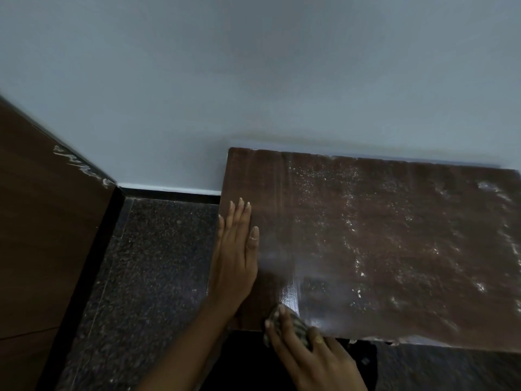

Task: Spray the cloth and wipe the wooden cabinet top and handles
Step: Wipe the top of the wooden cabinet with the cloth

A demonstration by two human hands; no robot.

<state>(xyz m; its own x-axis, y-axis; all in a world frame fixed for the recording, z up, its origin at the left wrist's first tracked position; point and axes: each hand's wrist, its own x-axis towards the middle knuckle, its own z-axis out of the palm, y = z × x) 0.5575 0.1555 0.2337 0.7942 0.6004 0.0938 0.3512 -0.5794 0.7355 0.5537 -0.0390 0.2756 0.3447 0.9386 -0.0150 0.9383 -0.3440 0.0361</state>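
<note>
Left hand (235, 255) lies flat, fingers (239, 214) straight and together, on the dusty dark-brown wooden cabinet top (394, 235). Right hand (310, 348), fingers curled, grips a crumpled patterned cloth (290, 325) at the front edge.

No legible text; white scrawl (81, 165) on brown wooden panel (42, 235) unreadable.

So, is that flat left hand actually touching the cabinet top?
Touching. The head view shows the left hand lying flat, fingers straight, on the cabinet top along its left edge.
</note>
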